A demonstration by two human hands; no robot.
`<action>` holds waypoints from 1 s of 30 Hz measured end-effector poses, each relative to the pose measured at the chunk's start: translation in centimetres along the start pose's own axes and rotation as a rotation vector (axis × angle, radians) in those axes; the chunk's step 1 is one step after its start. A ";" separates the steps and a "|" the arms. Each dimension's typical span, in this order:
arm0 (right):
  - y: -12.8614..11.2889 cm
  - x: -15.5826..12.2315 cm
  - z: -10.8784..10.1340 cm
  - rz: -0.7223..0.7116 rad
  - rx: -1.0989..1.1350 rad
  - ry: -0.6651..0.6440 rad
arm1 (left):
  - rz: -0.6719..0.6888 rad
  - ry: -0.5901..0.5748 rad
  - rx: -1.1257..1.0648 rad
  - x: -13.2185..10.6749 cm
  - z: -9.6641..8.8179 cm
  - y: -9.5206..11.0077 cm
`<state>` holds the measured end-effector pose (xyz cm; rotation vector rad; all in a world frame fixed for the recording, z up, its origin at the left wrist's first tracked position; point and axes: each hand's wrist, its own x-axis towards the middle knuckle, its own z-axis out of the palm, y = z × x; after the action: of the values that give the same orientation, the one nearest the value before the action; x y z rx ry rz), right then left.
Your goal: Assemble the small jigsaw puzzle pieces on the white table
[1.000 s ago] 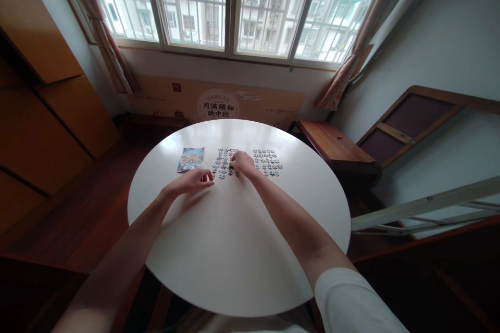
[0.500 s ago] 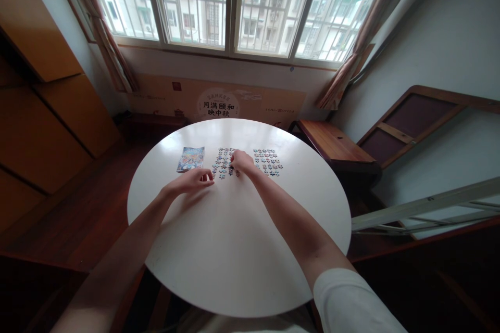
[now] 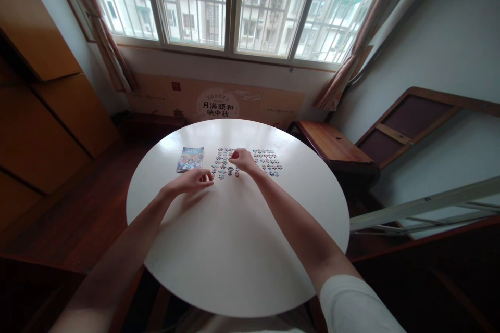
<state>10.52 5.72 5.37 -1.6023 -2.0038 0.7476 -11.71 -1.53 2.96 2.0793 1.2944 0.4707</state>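
Loose jigsaw pieces lie in two patches on the round white table (image 3: 234, 250): a left patch (image 3: 223, 162) and a right patch (image 3: 269, 161). My right hand (image 3: 242, 160) hovers over the left patch with fingers pinched on a small reddish puzzle piece. My left hand (image 3: 193, 180) rests on the table just in front of that patch, fingers curled together; what they hold is too small to make out. A small picture card (image 3: 190, 158) lies to the left of the pieces.
A wooden side table (image 3: 332, 145) stands at the right behind the round table. Wooden cabinets (image 3: 47, 114) line the left wall. A barred window (image 3: 234, 5) fills the far wall, with a printed cardboard panel (image 3: 219, 104) below it.
My right hand has lifted slightly off the left patch, with a piece between its fingertips. My left hand has stayed where it was.
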 end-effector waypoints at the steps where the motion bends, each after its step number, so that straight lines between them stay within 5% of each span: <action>1: 0.2 -0.3 0.0 -0.016 0.095 0.002 | 0.006 0.008 0.001 0.1 0.1 0.0; 6: 1.2 -2.8 0.2 -0.036 0.600 -0.112 | 0.062 0.157 -0.087 1.1 1.7 0.8; 12: 2.3 -5.7 1.3 -0.007 0.934 -0.177 | -0.078 0.214 -0.455 1.3 3.5 3.1; 30: 3.6 -6.7 2.5 -0.069 0.975 -0.150 | -0.165 0.170 -0.671 1.1 3.7 3.8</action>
<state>12.86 -0.53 0.97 -0.8985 -1.3714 1.5317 -6.46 -2.94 2.75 1.3887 1.1753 0.8811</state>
